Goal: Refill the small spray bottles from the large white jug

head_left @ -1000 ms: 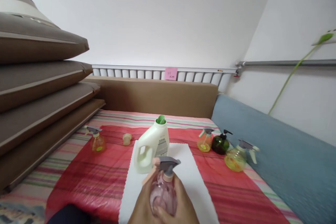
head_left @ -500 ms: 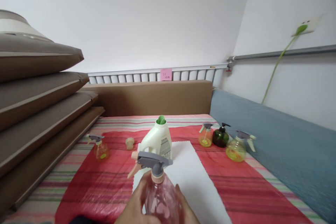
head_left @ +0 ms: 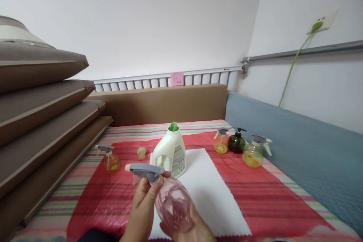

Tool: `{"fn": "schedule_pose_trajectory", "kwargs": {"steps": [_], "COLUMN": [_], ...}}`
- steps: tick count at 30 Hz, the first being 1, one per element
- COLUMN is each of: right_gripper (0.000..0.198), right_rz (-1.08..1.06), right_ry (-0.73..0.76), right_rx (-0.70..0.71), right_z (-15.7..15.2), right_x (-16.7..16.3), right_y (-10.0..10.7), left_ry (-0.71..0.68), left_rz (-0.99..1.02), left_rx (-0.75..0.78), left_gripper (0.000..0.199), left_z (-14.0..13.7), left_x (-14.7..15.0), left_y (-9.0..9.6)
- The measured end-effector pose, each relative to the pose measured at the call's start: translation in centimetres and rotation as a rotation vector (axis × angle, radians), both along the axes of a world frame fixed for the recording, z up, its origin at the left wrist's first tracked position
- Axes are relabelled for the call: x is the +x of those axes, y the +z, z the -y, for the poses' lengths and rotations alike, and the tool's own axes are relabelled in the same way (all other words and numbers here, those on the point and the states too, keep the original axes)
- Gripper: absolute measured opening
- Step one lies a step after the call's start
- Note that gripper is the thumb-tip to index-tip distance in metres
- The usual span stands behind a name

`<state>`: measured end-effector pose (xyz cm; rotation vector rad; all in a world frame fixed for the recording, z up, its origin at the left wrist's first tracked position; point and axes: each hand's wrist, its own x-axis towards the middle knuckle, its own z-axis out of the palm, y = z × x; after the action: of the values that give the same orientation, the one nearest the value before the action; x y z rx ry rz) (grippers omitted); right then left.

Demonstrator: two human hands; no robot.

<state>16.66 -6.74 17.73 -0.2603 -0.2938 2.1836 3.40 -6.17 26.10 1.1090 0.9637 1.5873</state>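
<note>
A clear pink spray bottle with a grey trigger head is held between both hands, tilted to the left. My left hand grips the bottle's collar just under the trigger head, thumb and fingers pinched round it. My right hand is wrapped about the lower body from below. Just beyond stands a white detergent jug with its green inner spout uncovered, on a white scallop-edged sheet. A pale beige cap lies left of the jug.
An orange-tinted spray bottle stands at left. At right are another small spray bottle, a dark green pump bottle and a yellowish spray bottle. Stacked brown cushions rise at far left; a blue padded side borders the right.
The pink spray bottle has gone from upright to tilted left. My left hand has shifted from its body up to the collar; my right hand has moved beneath the body.
</note>
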Motion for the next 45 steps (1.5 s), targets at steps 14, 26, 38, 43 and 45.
{"fn": "schedule_pose_trajectory", "kwargs": {"steps": [14,26,38,43,45], "right_gripper": [0.082,0.067,0.068,0.067,0.068], "right_rz": [-0.006,0.105,0.169,0.248,0.237], "right_ry": [0.317,0.040,-0.059,-0.039,-0.031], "right_rx": [0.224,0.191,0.200,0.173,0.144], "right_z": [0.6,-0.4,-3.4,-3.4,-2.7], "right_x": [1.7,1.4,0.9,1.0,0.7], "right_y": [0.7,0.9,-0.5,-2.6,-2.8], "left_ry": [-0.083,-0.051,0.066,0.119,0.109], "left_rz": [0.024,0.049,0.166,0.307,0.309], "left_rx": [0.055,0.050,0.097,0.125,0.135], "left_gripper": [0.025,0.034,0.027,0.028,0.026], "left_z": [0.9,0.6,-0.3,-0.7,-0.5], "left_x": [0.0,0.5,0.8,1.3,1.3], "left_y": [2.0,2.7,2.0,2.4,2.8]}}
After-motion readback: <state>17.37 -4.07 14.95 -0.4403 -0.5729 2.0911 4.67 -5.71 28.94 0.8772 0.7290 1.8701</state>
